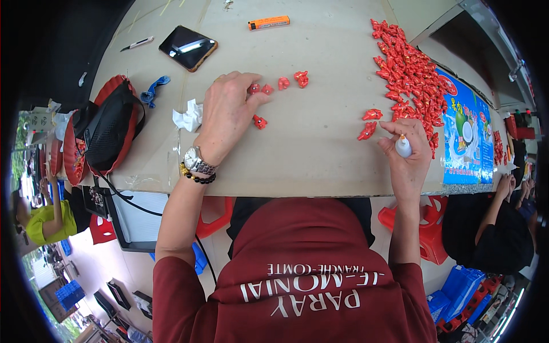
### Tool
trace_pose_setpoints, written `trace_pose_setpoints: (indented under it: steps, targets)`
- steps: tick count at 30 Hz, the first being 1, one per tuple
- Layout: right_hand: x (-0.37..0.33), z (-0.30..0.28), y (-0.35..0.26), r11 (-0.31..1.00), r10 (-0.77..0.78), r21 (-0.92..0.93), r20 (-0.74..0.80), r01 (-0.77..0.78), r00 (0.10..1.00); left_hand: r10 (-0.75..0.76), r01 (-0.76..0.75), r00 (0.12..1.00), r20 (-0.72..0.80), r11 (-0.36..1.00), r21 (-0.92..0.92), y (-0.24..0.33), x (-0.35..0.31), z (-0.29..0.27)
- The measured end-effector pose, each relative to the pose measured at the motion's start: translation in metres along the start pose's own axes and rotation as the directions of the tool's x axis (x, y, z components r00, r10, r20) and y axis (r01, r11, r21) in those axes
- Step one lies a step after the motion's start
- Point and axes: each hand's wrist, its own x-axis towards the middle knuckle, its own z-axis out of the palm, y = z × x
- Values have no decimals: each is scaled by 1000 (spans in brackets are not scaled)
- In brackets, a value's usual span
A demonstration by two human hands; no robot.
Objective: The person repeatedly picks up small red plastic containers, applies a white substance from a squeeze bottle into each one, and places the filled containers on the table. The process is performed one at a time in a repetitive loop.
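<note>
My left hand (pixel 229 108) is arched over the table, its thumb and forefinger closed around a small red piece (pixel 254 89). Beside those fingertips lies another red piece (pixel 267 90), and one more (pixel 260 122) rests below the thumb. Two others, a paler red piece (pixel 283 83) and a glossy red one (pixel 301 79), lie farther right. My right hand (pixel 413 146) is curled around a small white squeeze bottle (pixel 404 147) with an orange tip pointing up. Next to its fingertips are two shiny red pieces with light spots, the upper (pixel 372 114) and the lower (pixel 367 131).
A large heap of red pieces (pixel 409 74) spreads along the right, beside a blue printed carton sheet (pixel 469 137). Crumpled tissue (pixel 189 116), a red tray (pixel 117 148) with a black pouch (pixel 110 128), a phone (pixel 188 47), an orange box (pixel 269 23) and a slim white tool (pixel 137 44) also lie around.
</note>
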Motion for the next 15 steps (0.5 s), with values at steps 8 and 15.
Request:
trace_pose_setpoints:
  steps: [8,15]
  targets:
    - [-6,4,-11,956,120,255,117,-146,986,-149,152,987,65,987,-44,10,-6,-10]
    - [-11,3,-25,800,256,478,273,-362,927,-24,24,997,-67,1000,-1,-2,-16,-4]
